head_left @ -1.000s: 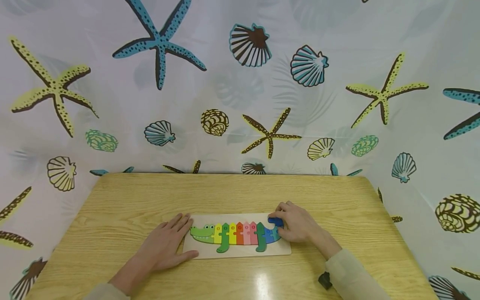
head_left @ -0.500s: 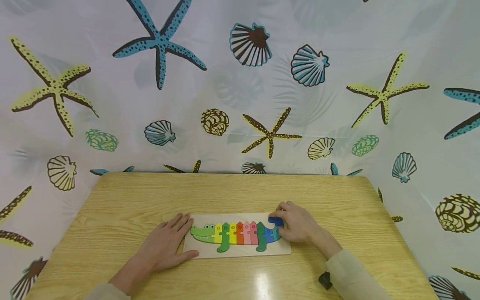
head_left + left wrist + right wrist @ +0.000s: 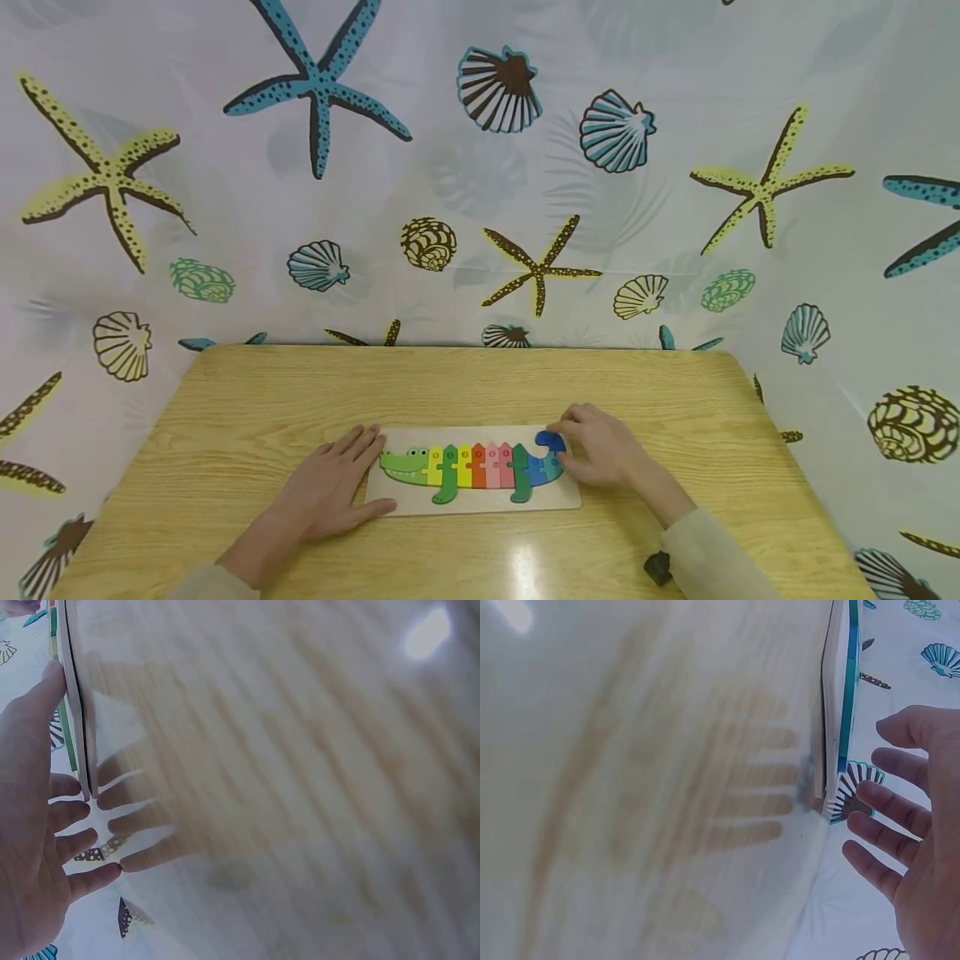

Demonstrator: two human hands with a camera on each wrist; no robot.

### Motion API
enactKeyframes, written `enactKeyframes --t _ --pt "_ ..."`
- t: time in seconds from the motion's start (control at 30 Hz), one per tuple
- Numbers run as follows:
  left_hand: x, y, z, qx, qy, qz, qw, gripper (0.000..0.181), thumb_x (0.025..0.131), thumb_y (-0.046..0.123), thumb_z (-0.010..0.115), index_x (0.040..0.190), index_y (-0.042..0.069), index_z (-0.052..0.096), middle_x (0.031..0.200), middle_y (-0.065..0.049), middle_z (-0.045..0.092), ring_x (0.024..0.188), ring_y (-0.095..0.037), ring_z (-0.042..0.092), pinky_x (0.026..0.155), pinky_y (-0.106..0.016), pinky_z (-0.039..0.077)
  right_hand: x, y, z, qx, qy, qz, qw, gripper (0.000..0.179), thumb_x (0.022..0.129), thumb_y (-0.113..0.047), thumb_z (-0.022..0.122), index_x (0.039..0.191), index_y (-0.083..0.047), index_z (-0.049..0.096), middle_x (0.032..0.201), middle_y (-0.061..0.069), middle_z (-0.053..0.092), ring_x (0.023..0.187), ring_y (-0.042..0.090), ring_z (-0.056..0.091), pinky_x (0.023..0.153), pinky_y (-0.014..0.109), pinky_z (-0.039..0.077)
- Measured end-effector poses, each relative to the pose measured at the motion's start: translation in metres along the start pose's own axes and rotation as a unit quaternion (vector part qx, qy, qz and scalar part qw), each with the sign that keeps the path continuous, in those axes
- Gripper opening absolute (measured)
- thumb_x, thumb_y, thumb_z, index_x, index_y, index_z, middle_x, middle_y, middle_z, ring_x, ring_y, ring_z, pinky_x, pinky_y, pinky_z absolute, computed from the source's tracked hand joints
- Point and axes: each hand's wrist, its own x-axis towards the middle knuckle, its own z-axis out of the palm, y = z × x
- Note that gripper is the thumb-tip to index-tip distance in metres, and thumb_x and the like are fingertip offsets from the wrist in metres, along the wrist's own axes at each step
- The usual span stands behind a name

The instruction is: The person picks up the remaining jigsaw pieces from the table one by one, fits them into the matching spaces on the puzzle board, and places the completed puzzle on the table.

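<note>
A pale wooden puzzle board point(image 3: 480, 505) lies on the table, holding a crocodile of coloured, numbered pieces. The green head piece point(image 3: 405, 465) is at its left, the dark blue tail piece point(image 3: 550, 440) at its right. My left hand point(image 3: 326, 492) rests at the board's left end with fingers extended and thumb near the lower corner. In the left wrist view those fingers point(image 3: 75, 844) are spread at the board's end. My right hand point(image 3: 607, 450) is beside the tail, fingertips close to it. In the right wrist view its fingers point(image 3: 889, 810) are loosely bent, apart from the board's edge, holding nothing.
The wooden table point(image 3: 450, 383) reaches back to a white curtain point(image 3: 480, 183) printed with starfish and shells, which also hangs at both sides. A small black object point(image 3: 657, 568) is beside the right sleeve point(image 3: 712, 554).
My right hand has let go of the dark blue tail piece and shifted slightly right, so more of that piece shows. The left hand and the board stay put.
</note>
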Motion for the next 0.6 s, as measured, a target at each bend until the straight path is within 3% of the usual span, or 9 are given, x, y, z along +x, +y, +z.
enactKeyframes --t 0.27,0.6 --pt "-0.001 0.000 -0.007 -0.007 0.011 -0.007 0.9999 0.101 0.094 0.079 0.053 0.161 0.005 0.042 0.168 -0.019 0.041 0.157 -0.041 0.039 0.121 -0.062 0.041 -0.015 0.003 -0.005 -0.028 0.039 0.001 0.9988 0.041 0.095 -0.041 0.073 0.130 -0.019 0.076 0.119 0.002 0.071 0.105 0.020 0.067 0.090 0.040 0.060" --pt "-0.005 0.006 -0.016 0.005 0.030 -0.004 0.9995 0.099 0.094 0.076 0.058 0.162 0.007 0.043 0.168 -0.017 0.043 0.157 -0.040 0.039 0.122 -0.061 0.041 -0.034 0.004 -0.011 -0.046 0.091 0.007 0.9947 0.050 0.093 -0.048 0.074 0.134 -0.019 0.073 0.127 0.003 0.071 0.117 0.026 0.068 0.097 0.047 0.060"
